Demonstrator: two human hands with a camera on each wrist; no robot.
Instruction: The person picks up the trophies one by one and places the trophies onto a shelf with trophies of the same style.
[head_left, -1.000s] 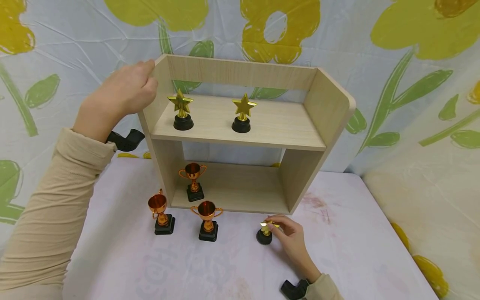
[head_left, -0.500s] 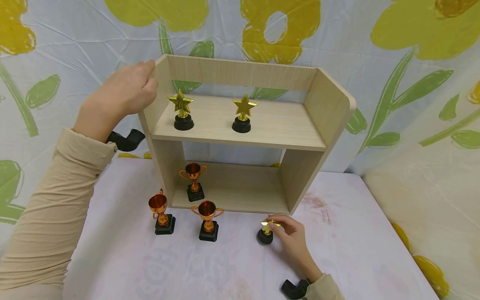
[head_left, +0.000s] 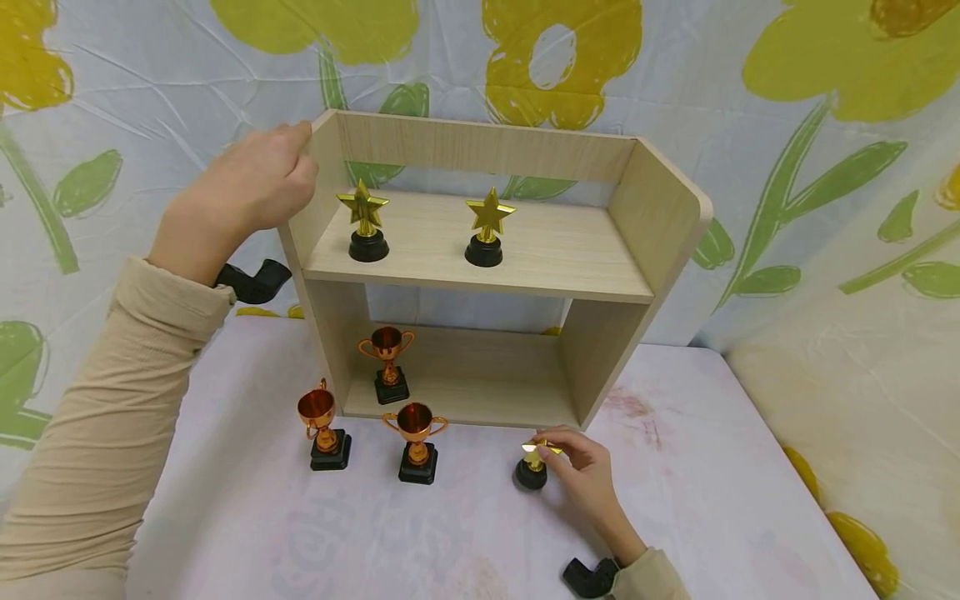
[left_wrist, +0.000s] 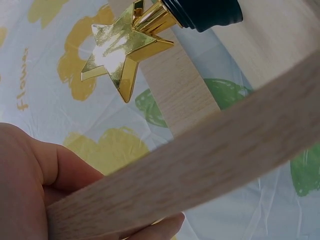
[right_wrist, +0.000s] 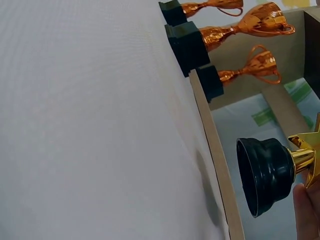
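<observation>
My left hand grips the top of the left side panel of a two-tier wooden shelf. Thumb and fingers lie on either side of that panel in the left wrist view. To the right, in front of the shelf, my right hand pinches a gold star trophy by its star. Its black round base hangs tilted above the white cloth in the right wrist view. Two more star trophies, one at left and one near the middle, stand on the upper tier.
One bronze cup trophy stands at the left of the lower tier. Two more, a left cup and a right cup, stand on the white tablecloth in front. A flowered cloth hangs behind.
</observation>
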